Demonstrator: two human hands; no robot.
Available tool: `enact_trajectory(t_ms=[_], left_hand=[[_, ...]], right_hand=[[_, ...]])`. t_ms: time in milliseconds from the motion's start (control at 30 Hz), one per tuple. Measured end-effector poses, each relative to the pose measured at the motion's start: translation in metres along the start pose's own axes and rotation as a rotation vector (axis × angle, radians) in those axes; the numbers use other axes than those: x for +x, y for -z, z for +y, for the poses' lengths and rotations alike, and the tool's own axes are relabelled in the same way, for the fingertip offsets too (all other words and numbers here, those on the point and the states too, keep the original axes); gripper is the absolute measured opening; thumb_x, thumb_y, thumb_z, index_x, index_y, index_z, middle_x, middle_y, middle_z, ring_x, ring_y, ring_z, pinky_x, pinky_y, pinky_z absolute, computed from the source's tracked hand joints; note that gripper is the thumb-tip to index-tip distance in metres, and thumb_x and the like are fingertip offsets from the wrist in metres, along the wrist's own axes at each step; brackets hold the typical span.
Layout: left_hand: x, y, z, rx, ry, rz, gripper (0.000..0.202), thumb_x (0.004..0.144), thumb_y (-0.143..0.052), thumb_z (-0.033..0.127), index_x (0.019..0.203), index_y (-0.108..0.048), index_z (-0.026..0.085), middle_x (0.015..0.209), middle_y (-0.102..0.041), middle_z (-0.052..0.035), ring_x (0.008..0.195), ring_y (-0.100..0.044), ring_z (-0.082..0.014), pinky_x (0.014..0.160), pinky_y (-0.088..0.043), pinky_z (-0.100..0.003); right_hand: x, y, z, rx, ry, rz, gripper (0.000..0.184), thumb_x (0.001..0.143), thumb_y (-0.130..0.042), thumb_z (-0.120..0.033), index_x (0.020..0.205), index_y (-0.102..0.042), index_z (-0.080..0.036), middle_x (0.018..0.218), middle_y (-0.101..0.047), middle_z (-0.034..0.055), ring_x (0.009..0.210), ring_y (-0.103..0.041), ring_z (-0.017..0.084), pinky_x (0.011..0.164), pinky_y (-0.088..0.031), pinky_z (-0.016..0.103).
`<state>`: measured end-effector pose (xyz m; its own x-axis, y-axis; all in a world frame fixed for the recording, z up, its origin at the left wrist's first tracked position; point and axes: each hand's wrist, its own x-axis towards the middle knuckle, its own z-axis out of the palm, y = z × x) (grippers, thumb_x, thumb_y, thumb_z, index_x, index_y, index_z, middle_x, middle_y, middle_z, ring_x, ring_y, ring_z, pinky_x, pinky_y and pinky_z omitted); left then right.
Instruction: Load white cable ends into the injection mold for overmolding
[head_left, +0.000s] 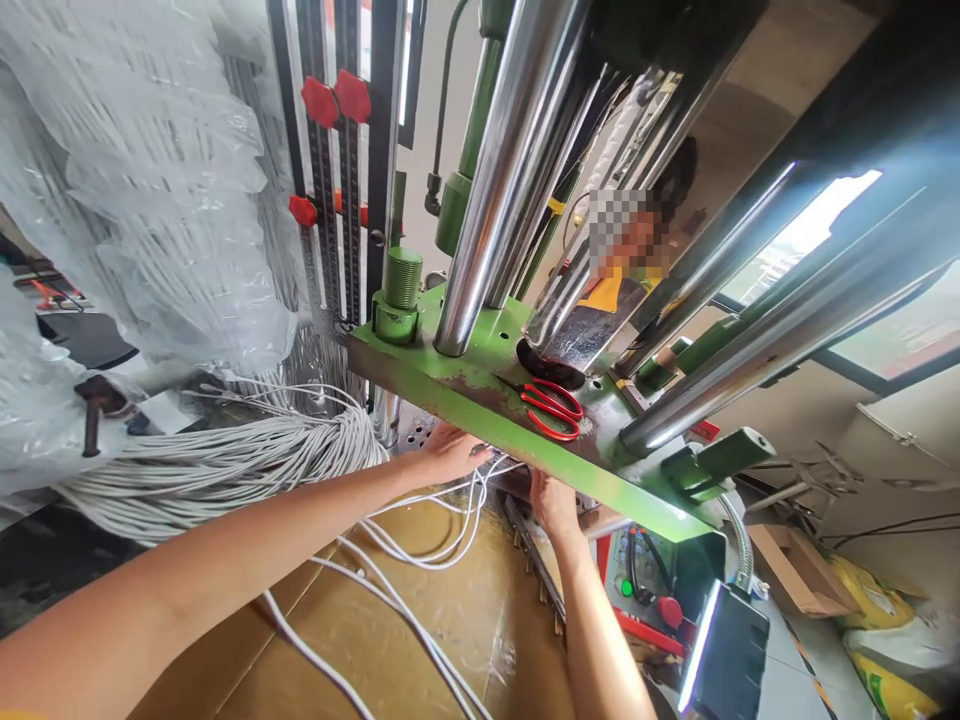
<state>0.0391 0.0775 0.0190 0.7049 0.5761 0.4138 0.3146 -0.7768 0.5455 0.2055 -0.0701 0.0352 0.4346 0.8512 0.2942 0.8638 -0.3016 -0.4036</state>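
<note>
My left hand (454, 452) reaches under the front edge of the green machine plate (450, 398). Its fingers are bent at the ends of thin white cables (469, 505) and look closed on them, though the plate's edge partly covers the grip. To its right, my right hand (553, 502) is also beneath the plate, beside the cable ends. Its fingertips are hidden, so its hold cannot be made out. Red-handled scissors (553, 408) lie on top of the plate, above my right hand.
A thick bundle of white cables (247, 465) hangs at the left, near plastic-wrapped goods (165, 180). Steel columns (499, 190) rise from the plate. A person (611, 285) is behind the machine. A lamp (724, 650) and a control box with a red button (670, 611) are at lower right.
</note>
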Motion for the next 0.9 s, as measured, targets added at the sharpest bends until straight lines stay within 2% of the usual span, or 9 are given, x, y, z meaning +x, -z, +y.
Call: enact_trajectory(t_ms=[167,300,400,467,533,600,700,800,900], left_hand=[[0.001,-0.005,0.012,0.084,-0.033,-0.027,0.018,0.080,-0.055,0.012,0.071,-0.070,0.018,0.080,-0.071,-0.0086,0.087,-0.063,-0.0247,0.086,-0.045,-0.034],[-0.023,0.020,0.013,0.116,-0.016,-0.007,0.018,0.087,-0.055,0.024,0.095,-0.070,0.019,0.094,-0.071,-0.0087,0.094,-0.063,-0.0239,0.087,-0.045,-0.034],[-0.062,0.042,0.005,0.113,0.032,-0.059,0.030,0.092,-0.051,0.036,0.112,-0.065,0.019,0.091,-0.071,-0.0061,0.080,-0.065,-0.0197,0.071,-0.047,-0.028],[-0.085,0.047,0.000,0.116,0.023,-0.168,0.027,0.093,-0.048,0.036,0.102,-0.068,0.020,0.079,-0.068,-0.0022,0.067,-0.062,-0.0162,0.061,-0.043,-0.025],[-0.097,0.040,-0.001,0.143,-0.015,-0.237,0.031,0.095,-0.044,0.029,0.081,-0.069,0.019,0.071,-0.064,-0.0015,0.063,-0.059,-0.0146,0.060,-0.039,-0.025],[-0.099,0.026,0.004,0.174,-0.057,-0.248,0.037,0.095,-0.041,0.023,0.068,-0.065,0.018,0.070,-0.061,-0.0025,0.064,-0.058,-0.0144,0.061,-0.037,-0.025],[-0.093,0.009,0.012,0.192,-0.085,-0.257,0.033,0.093,-0.044,0.020,0.068,-0.065,0.018,0.072,-0.063,-0.0028,0.064,-0.058,-0.0145,0.059,-0.035,-0.025],[-0.089,0.010,0.014,0.219,-0.100,-0.248,0.030,0.090,-0.048,0.018,0.064,-0.064,0.018,0.069,-0.064,-0.0021,0.064,-0.059,-0.0152,0.059,-0.036,-0.025],[-0.082,0.020,0.010,0.260,-0.080,-0.196,0.029,0.089,-0.052,0.024,0.063,-0.064,0.018,0.065,-0.062,-0.0022,0.062,-0.059,-0.0165,0.060,-0.039,-0.026]], right_hand=[[-0.004,-0.011,-0.013,-0.167,0.149,-0.074,0.034,0.089,-0.043,-0.010,0.110,-0.068,-0.021,0.119,-0.065,0.0119,0.121,-0.051,0.027,0.108,-0.028,0.045],[-0.006,-0.012,-0.002,-0.251,0.137,-0.075,0.040,0.089,-0.038,-0.007,0.117,-0.064,-0.018,0.112,-0.068,0.0120,0.111,-0.058,0.024,0.101,-0.038,0.039],[-0.013,-0.008,0.014,-0.295,0.098,-0.058,0.046,0.085,-0.033,0.000,0.118,-0.062,-0.012,0.101,-0.070,0.0131,0.101,-0.062,0.021,0.095,-0.043,0.034],[-0.019,-0.008,0.021,-0.313,0.103,-0.063,0.048,0.083,-0.034,0.002,0.118,-0.063,-0.012,0.097,-0.071,0.0123,0.100,-0.062,0.020,0.095,-0.042,0.030],[-0.023,-0.008,0.023,-0.327,0.121,-0.074,0.049,0.082,-0.035,0.002,0.121,-0.062,-0.013,0.098,-0.071,0.0119,0.104,-0.061,0.020,0.096,-0.041,0.028],[-0.023,-0.009,0.020,-0.343,0.132,-0.079,0.050,0.083,-0.036,0.000,0.126,-0.059,-0.013,0.104,-0.070,0.0129,0.110,-0.058,0.021,0.099,-0.038,0.029],[-0.020,-0.008,0.013,-0.375,0.132,-0.085,0.049,0.083,-0.039,-0.002,0.127,-0.058,-0.012,0.113,-0.067,0.0152,0.113,-0.057,0.024,0.099,-0.038,0.031],[-0.016,-0.006,0.004,-0.403,0.156,-0.111,0.049,0.082,-0.041,-0.002,0.127,-0.058,-0.013,0.115,-0.067,0.0145,0.111,-0.058,0.024,0.097,-0.040,0.031],[-0.014,-0.006,-0.007,-0.423,0.216,-0.127,0.055,0.083,-0.042,-0.004,0.134,-0.052,-0.022,0.125,-0.063,0.0106,0.118,-0.054,0.023,0.101,-0.037,0.033]])
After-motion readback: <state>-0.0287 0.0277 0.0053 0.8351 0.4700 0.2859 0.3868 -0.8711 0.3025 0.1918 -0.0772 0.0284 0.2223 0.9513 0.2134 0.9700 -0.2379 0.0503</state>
